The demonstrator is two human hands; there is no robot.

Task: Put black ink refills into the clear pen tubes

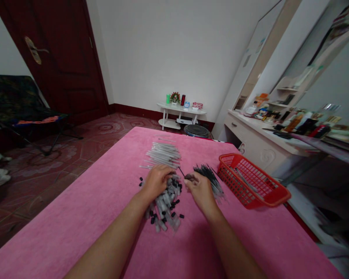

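Note:
My right hand [199, 189] pinches a thin dark stick [182, 171], which looks like a pen refill, its tip pointing up and left. Beside that hand lies a bundle of similar black-ended refills [211, 178]. My left hand [158, 179] is over the upper left of a heap of clear caps and small black plugs [164, 205]. Its fingers are curled together; what they hold, if anything, is hidden. Just beyond it a stack of clear, whitish tubes [163, 154], like pen barrels, lies crosswise on the pink cloth [104, 209].
A red plastic basket [253, 180] holding a few slender pieces stands right of the refills. Further right is a white dresser [258, 139] crowded with bottles. A low white stand [182, 110] is by the back wall, and a folding chair [23, 104] at left.

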